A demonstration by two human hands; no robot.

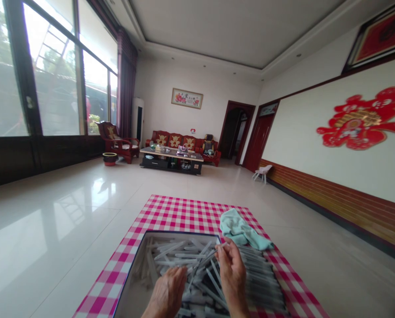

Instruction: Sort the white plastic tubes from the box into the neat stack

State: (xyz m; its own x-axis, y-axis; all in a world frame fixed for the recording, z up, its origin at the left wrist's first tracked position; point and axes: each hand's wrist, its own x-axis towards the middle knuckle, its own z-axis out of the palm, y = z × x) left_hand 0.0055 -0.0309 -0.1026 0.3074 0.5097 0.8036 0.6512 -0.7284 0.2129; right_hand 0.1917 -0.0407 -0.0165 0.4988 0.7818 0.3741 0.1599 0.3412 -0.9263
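1. Now, the right hand (232,270) has its thumb and fingers pinched on a thin stick (212,255). The stick slants from that pinch down toward the left hand (168,288).
2. The left hand is to the left of the pinch, with its fingers curled in and its back up. I can't tell if it holds the other end of the stick or anything else, because the fingers hide that.
3. Under the two hands is a messy pile of sticks (172,252). They are whitish and see-through and point every which way. Between the wrists, some have dark bits.
4. Around the pile is a box (184,232) with a dark blue edge. Its far edge is a bit past the fingertips.
5. Just right of the right hand is a row of dark sticks (264,279), side by side. It looks blurry.
6. Past the right hand's fingers is a crumpled blue-green cloth (238,230).
7. Under the box, the row and the cloth is a pink and white checked tablecloth (109,276).
8. Far past both hands, across a shiny floor (84,221), are a low table (155,163) and a red sofa (168,140). Big windows (56,92) are far off to the left.
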